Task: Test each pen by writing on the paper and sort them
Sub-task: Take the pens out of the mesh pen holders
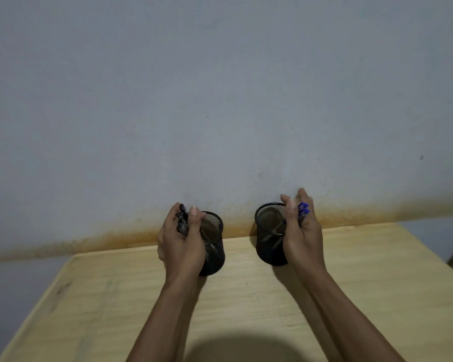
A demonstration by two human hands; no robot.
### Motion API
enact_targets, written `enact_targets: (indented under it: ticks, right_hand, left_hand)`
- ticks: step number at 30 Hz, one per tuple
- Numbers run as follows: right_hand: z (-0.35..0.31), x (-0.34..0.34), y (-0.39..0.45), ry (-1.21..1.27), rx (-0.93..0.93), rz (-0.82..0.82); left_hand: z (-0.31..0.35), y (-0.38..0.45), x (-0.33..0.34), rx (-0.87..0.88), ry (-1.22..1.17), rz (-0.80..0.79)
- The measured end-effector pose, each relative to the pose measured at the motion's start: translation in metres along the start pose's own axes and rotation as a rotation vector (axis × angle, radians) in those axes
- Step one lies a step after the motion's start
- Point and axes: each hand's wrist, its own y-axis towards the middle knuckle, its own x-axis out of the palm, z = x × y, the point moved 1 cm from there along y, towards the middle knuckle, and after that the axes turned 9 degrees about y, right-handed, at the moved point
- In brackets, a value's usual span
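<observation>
Reaching forward from 7 o'clock, the left hand (181,239) curls around black pens (182,219), thumb up, just beside the left cup (215,246) at its 9 o'clock. The right cup (270,236) stands apart on the table (246,304) (both near the wall). At its 3 o'clock, the right hand (302,228) clasps blue pens (303,210), forearm angled in from 5 o'clock.

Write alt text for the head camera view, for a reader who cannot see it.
Two bare hands each grip a bunch of pens at a black mesh cup on a wooden table: the left hand holds black pens by the left cup, the right hand holds blue pens by the right cup. A grey wall stands behind.
</observation>
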Motion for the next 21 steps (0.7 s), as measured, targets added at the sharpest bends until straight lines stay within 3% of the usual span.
enact_targets:
  ticks: [5, 13, 18, 21]
  right_hand:
    - [-0.042, -0.005, -0.004, 0.144, -0.033, 0.114]
    - [-0.107, -0.018, -0.034, 0.764, 0.113, 0.205]
    - [-0.093, -0.038, -0.063, 0.839, 0.203, 0.248]
    - [-0.069, -0.053, -0.077, 0.721, 0.221, 0.292]
  left_hand:
    - [0.040, -0.019, -0.020, 0.096, -0.133, 0.046]
    - [0.100, -0.068, -0.067, 0.047, -0.784, 0.055]
    - [0.076, -0.086, -0.085, -0.112, -0.853, 0.108]
    - [0.049, -0.092, -0.094, -0.150, -0.820, 0.206]
